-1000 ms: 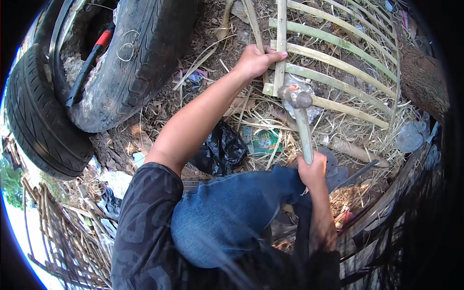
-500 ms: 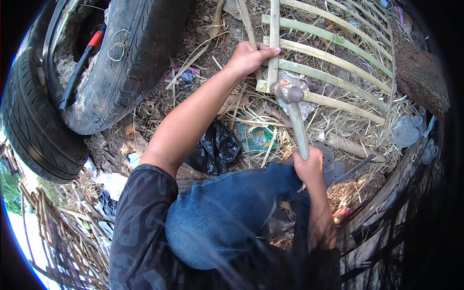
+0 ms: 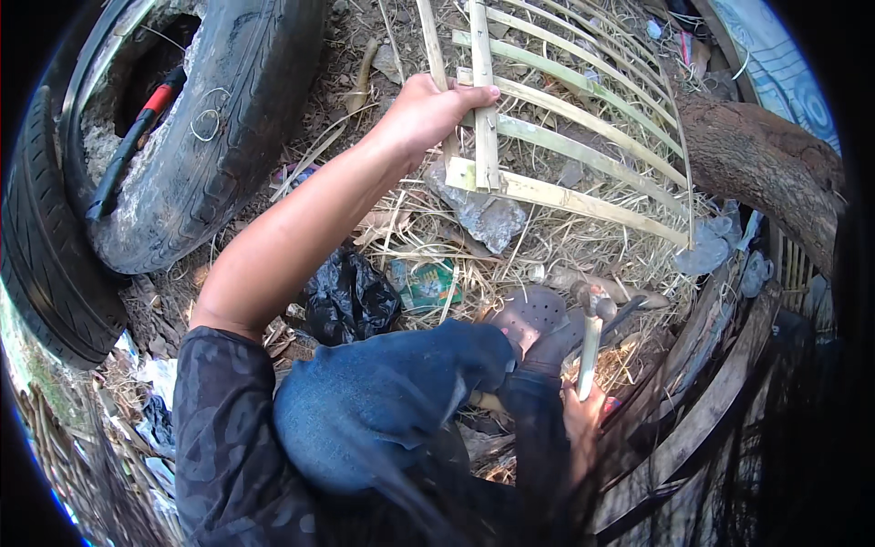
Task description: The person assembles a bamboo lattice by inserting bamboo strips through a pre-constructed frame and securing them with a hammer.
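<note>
Here, pale split-bamboo lattice (image 3: pixel 565 137), unfinished.

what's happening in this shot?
A person crouches on littered ground, working on a frame of bamboo slats. The left hand grips an upright slat where it crosses the others. The right hand holds a hammer by its handle, low near the knee and clear of the frame. Old tyres lie to the left.

Slats (image 3: pixel 547 137) under left fingers (image 3: pixel 460 96): pale green-yellow. Hammer (image 3: pixel 591 342) above right fingers (image 3: pixel 583 410): grey head, pale wood handle. Tyre (image 3: pixel 210 137) left of fingers: black, dusty grey. Tool (image 3: pixel 137 137) inside: black, red band. Bag (image 3: pixel 346 296): glossy black. Jeans (image 3: pixel 383 401): blue. Sleeve (image 3: pixel 219 438): dark, faintly patterned.
</note>
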{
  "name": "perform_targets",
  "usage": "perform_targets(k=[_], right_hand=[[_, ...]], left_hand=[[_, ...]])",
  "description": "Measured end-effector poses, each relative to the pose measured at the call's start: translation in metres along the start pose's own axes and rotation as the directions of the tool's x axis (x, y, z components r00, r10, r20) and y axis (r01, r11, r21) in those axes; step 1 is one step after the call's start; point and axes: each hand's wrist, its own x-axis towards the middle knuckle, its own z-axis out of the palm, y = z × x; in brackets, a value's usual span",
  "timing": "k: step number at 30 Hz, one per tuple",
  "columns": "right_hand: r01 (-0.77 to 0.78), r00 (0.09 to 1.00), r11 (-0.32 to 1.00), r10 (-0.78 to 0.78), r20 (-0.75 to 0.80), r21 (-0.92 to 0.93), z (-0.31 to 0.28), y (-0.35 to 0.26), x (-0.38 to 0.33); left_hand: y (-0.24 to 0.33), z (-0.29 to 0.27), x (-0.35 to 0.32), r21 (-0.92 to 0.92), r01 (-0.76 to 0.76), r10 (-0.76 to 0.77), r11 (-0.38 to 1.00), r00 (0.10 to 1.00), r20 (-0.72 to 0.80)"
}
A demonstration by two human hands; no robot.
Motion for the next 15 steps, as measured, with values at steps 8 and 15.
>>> perform_targets(k=[8, 15], right_hand=[[-0.312, 0.945, 0.930, 0.324, 0.032, -0.194, -0.029, 0.131, -0.061], [-0.414, 0.891, 0.878, 0.445, 0.089, -0.241, 0.009, 0.230, -0.090]], left_hand=[[0.102, 0.058, -0.064, -0.025, -0.140, 0.141, 0.990, 0.987, 0.070], [0.151, 0.116, -0.134, 0.380, -0.343, 0.336, 0.859, 0.938, 0.088]])
